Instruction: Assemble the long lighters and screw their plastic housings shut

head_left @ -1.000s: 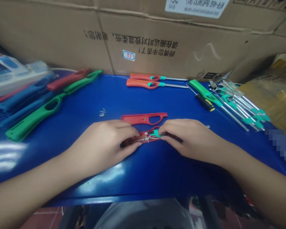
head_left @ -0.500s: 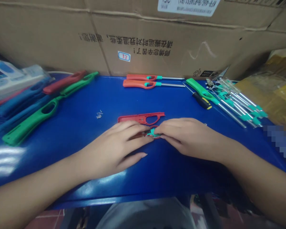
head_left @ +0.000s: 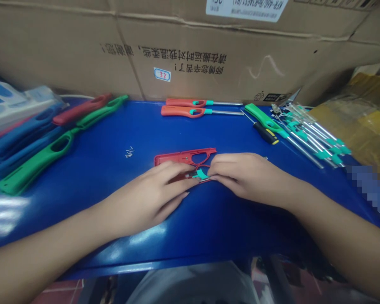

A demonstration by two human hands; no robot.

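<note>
Both my hands rest on a blue table (head_left: 145, 131) over a red lighter half-shell (head_left: 190, 175) with a teal trigger (head_left: 201, 174) in it. My left hand (head_left: 152, 196) lies over the shell's left part, fingers pressed down on it. My right hand (head_left: 247, 175) pinches the shell at the teal trigger with closed fingers. A second red half-shell (head_left: 183, 157) lies just beyond, untouched.
Two finished orange lighters (head_left: 183, 110) lie at the back centre. Green, red and blue shells (head_left: 50, 139) pile up at the left. A screwdriver (head_left: 266, 134), a green lighter (head_left: 262, 118) and several metal tubes with teal tips (head_left: 313, 137) lie at the right. Cardboard boxes (head_left: 190, 46) wall the back. Tiny pins (head_left: 129, 152) lie loose.
My left hand has slid to the right along the shell, covering more of it, and its fingers have flattened. My right hand has stayed at the trigger.
</note>
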